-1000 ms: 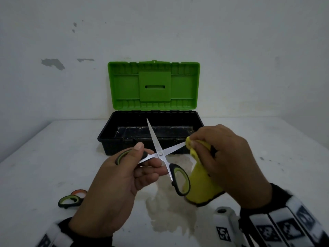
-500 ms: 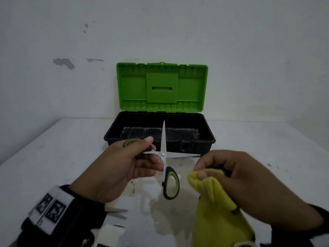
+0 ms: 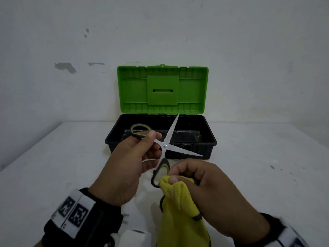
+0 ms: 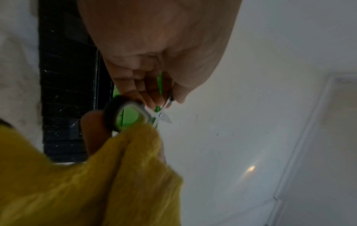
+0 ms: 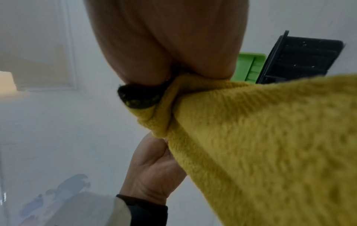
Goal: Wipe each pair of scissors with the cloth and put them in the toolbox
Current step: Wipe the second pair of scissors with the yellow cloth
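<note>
scissors – blades spread, held above bench before open toolbox | left hand – gripping upper handle | right hand – pinching yellow cloth (pressed to lower handle)

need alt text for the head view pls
Left hand holds open scissors by one handle while right hand brings a yellow cloth to the other, before an open toolbox on a white table.
</note>
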